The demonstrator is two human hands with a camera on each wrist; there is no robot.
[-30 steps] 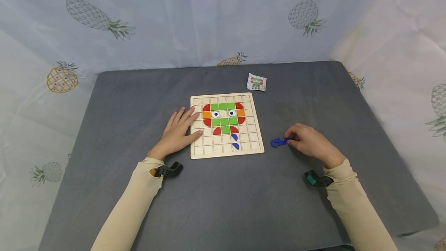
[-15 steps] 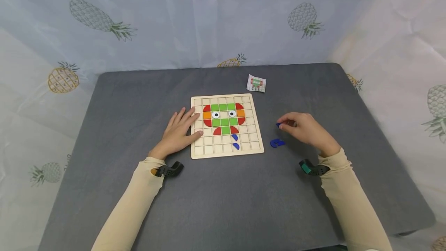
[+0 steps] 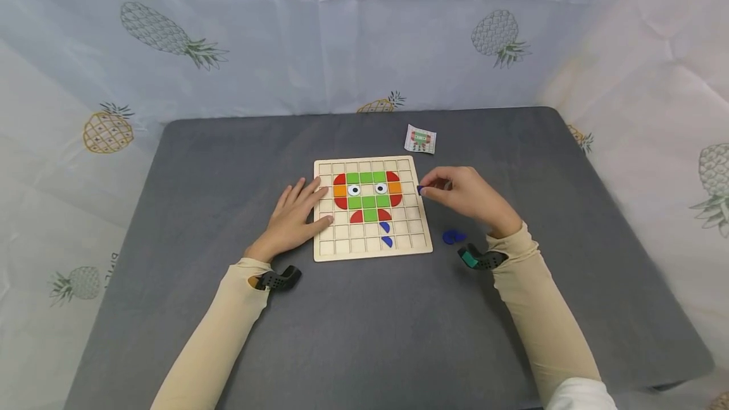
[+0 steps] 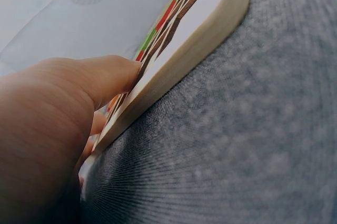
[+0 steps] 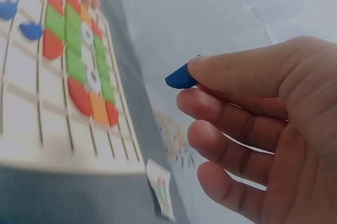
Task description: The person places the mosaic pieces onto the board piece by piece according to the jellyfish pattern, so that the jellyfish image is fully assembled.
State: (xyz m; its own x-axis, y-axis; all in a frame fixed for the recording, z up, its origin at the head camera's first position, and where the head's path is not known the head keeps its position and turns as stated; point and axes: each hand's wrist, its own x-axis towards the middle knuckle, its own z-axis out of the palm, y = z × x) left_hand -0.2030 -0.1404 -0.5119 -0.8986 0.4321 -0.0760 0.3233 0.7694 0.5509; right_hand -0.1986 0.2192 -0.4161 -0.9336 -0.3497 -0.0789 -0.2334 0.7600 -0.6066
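My left hand (image 3: 290, 219) lies with spread fingers on the left edge of a wooden grid board (image 3: 414, 228). In the left wrist view, the thumb (image 4: 113, 74) rests on the board's rim. Between right thumb and index finger I pinch a blue half-round piece (image 5: 181, 77), just past the board's right edge; my right hand (image 3: 469, 195) is raised. On the board, green squares (image 3: 370, 215), red quarter-rounds, orange squares and two eye discs (image 3: 354, 190) form a figure. Below it sit two blue half-round pieces (image 3: 387, 242).
Several blue pieces (image 3: 450, 237) lie in a small cluster on the grey tabletop (image 3: 364, 334), right of the board. Behind the board lies a small printed card (image 3: 420, 139) with a similar coloured figure. A pineapple-print cloth (image 3: 273, 55) hangs behind the table.
My right hand has lifted a blue half-round piece from the cluster and carried it left and away from me to the board's right edge. The left hand has stayed on the board.
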